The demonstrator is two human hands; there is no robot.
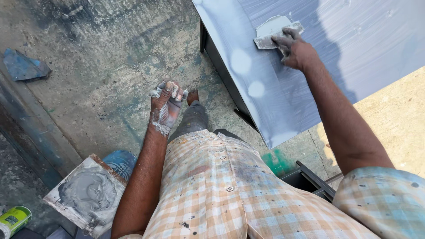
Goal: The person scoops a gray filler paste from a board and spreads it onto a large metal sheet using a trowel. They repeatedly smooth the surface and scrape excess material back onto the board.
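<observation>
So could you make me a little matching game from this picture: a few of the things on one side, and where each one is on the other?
Things:
1. scraper blade
2. putty board
3. blue scrap
4. green can

Places:
A. bottom left corner of the picture
B. on the floor at far left, near the top
C. under the right hand, on the grey panel
D. on the floor, below the putty-smeared left hand

Pairs: 1-C, 2-D, 3-B, 4-A
</observation>
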